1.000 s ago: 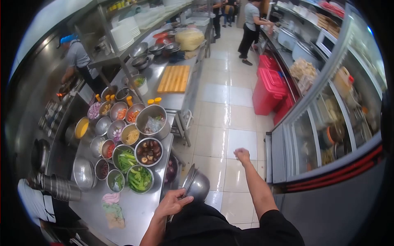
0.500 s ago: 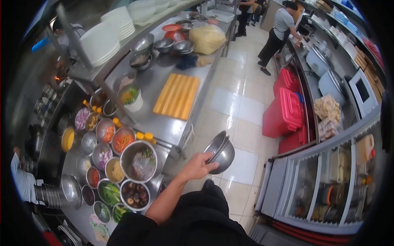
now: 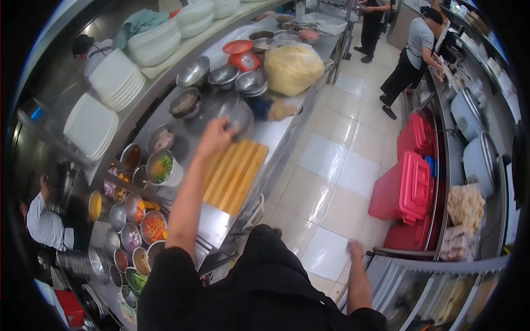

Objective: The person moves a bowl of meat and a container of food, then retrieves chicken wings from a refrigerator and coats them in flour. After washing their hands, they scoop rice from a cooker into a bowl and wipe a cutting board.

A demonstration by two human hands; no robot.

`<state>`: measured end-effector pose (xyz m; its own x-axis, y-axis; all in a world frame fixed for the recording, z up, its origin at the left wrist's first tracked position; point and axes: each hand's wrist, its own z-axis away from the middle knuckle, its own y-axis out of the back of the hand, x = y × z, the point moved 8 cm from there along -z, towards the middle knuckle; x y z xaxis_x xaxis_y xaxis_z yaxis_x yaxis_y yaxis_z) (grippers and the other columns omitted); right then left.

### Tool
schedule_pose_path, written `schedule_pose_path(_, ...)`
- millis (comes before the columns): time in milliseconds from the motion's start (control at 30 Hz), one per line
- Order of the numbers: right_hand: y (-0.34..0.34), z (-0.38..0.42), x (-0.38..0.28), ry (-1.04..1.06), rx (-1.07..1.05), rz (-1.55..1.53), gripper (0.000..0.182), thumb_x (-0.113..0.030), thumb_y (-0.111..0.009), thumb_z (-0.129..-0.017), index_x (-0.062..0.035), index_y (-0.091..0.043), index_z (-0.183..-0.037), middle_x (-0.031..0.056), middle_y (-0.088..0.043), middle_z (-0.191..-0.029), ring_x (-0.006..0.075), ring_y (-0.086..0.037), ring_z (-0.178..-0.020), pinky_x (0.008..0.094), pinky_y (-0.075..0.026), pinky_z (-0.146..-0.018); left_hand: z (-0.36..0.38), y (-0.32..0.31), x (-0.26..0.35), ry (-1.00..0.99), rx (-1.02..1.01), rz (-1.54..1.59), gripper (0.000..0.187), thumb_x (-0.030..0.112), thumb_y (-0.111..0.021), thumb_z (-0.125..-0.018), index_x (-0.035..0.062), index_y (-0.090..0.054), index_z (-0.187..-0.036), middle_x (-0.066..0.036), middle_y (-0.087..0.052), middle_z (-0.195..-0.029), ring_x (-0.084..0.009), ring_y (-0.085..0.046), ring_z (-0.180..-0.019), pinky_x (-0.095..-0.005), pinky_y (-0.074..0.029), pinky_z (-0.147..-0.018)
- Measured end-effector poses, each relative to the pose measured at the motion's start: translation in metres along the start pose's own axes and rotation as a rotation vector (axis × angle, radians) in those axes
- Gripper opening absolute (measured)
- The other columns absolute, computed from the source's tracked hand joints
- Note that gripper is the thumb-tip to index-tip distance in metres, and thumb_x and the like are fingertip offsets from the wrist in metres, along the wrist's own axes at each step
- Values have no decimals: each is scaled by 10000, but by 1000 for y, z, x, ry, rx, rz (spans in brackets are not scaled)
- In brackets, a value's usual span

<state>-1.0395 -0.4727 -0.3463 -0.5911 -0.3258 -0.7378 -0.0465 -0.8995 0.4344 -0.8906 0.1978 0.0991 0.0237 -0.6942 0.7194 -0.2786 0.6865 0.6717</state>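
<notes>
The person wore a black short-sleeved top and dark apron-like clothing. Both forearms were bare, and the left hand (image 3: 216, 135) and right hand (image 3: 355, 250) were ungloved.

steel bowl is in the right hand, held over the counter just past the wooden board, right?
Not quite: it is the left hand that holds the steel bowl, as the head view shows. The right hand hangs low and empty near the glass case. The rest stands: the bowl is over the counter just past the wooden board.
</notes>
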Motion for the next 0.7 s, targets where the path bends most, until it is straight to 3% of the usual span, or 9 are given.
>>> schedule_pose_path(100, -6, -72, -218, 257, -19, -77, 154, -163, -572, -814, -16, -615, -809, 38, -586, -661, 110, -529, -531, 248, -432, -471, -81, 33, 1, -5, 106, -269, 299, 204, -636, -732, -13, -579, -930, -246, -597, -870, -374, -584, -827, -402, -442, -708)
schedule_pose_path(167, -10, -50, -344, 381, 47, -137, 141, -144, -617, -790, -5, -611, -813, 30, -584, -685, 93, -537, -599, 238, -435, -511, -132, 41, -15, 23, 141, -331, 307, 201, -618, -739, -9, -575, -959, -248, -590, -858, -382, -573, -856, -433, -434, -734)
schedule_pose_path(267, -25, -95, -388, 446, -26, -66, 169, -134, -659, -761, 12, -605, -827, 30, -598, -729, 87, -539, -660, 243, -439, -546, -212, 42, -65, -124, 315, -436, 218, 195, -618, -751, 7, -583, -857, -189, -597, -732, -348, -575, -692, -399, -430, -630)
schedule_pose_path(333, -38, -131, -373, 485, -85, 87, 177, -126, -679, -738, 17, -607, -815, 39, -603, -734, 101, -537, -657, 266, -439, -556, -240, 37, -92, -258, 585, -577, 213, 221, -602, -765, 33, -580, -861, -180, -609, -784, -370, -585, -758, -436, -450, -657)
schedule_pose_path(400, -40, -132, -360, 421, -106, 487, 199, -141, -700, -710, 15, -612, -796, 54, -603, -705, 121, -536, -621, 291, -441, -562, -263, 20, -115, -86, 429, -646, 293, 298, -645, -744, 38, -574, -860, -164, -618, -826, -363, -590, -798, -455, -464, -673)
schedule_pose_path(433, -29, -176, -294, 369, -130, 564, 182, -151, -686, -709, 5, -613, -769, 65, -596, -661, 128, -532, -583, 304, -435, -544, -267, 13, -125, -36, 372, -663, 369, 376, -642, -736, 27, -572, -832, -161, -621, -810, -361, -595, -793, -452, -467, -665)
schedule_pose_path(500, -10, -166, -231, 115, -191, 365, 136, -155, -584, -773, -22, -595, -749, 45, -550, -593, 137, -505, -493, 286, -413, -462, -274, 10, -134, 47, 324, -688, 450, 454, -640, -729, 16, -570, -804, -159, -623, -794, -358, -599, -788, -449, -469, -658)
schedule_pose_path(567, 7, -120, -176, -430, -171, -126, 110, -123, -539, -784, -58, -529, -696, 43, -491, -545, 158, -481, -428, 279, -365, -352, -274, 6, -136, 125, 275, -678, 593, 604, -581, -706, 14, -585, -763, -162, -624, -762, -355, -606, -757, -444, -473, -650)
schedule_pose_path(700, 30, -61, -94, -619, -209, 84, 170, -163, -548, -779, -69, -519, -640, 69, -467, -487, 179, -467, -388, 298, -351, -332, -285, 6, -146, 190, 269, -661, 624, 624, -527, -740, 4, -596, -713, -171, -622, -729, -337, -613, -734, -417, -475, -649)
